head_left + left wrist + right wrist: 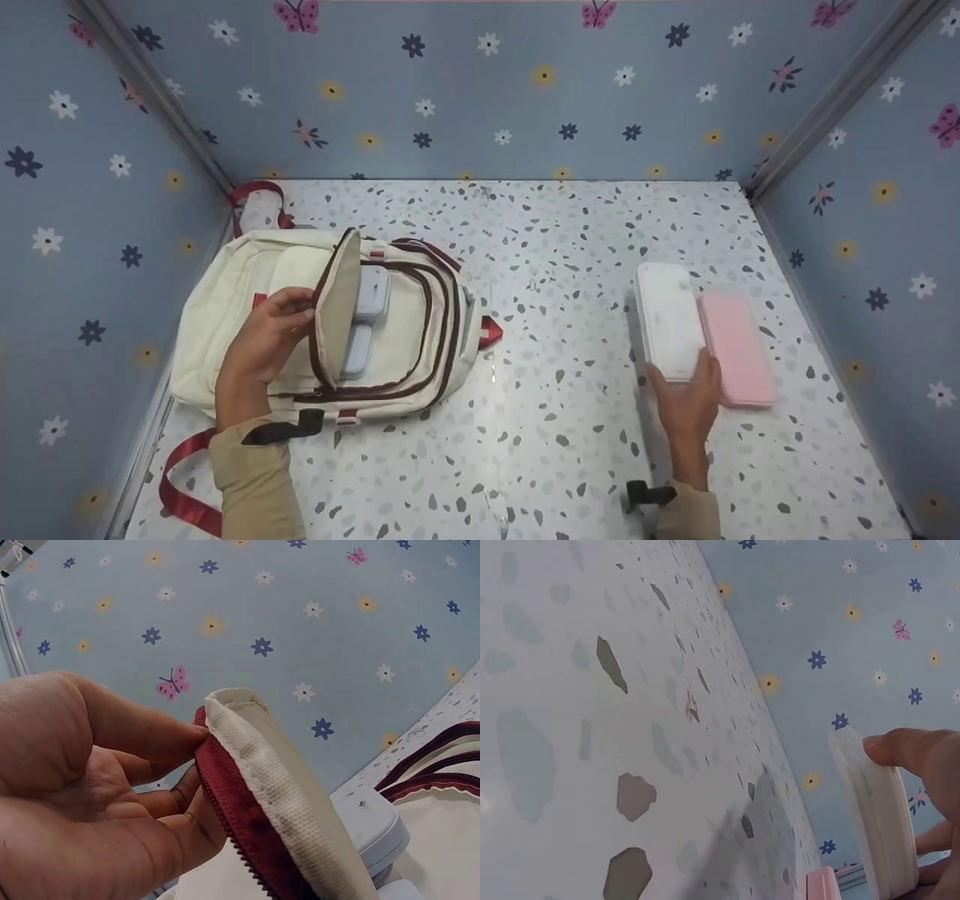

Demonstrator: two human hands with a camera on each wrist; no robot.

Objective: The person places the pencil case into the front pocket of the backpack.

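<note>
A cream backpack [285,255] with dark red zips lies on the speckled table at the left. My left hand [262,341] pinches the zipped edge of its pocket flap [277,795] between thumb and fingers, holding the flap up. Inside the open pocket are two pale blue-grey cases [372,292], partly hidden by the flap. On the right, my right hand [688,401] grips the near end of a long white case [670,319], thumb on one side and fingers on the other. The right wrist view shows this white case [877,817] raised off the table.
A flat pink case [737,349] lies on the table just right of the white one. Red straps [187,480] spread from the backpack at the left. Flowered blue panels [480,90] wall in the back and both sides of the table [555,420].
</note>
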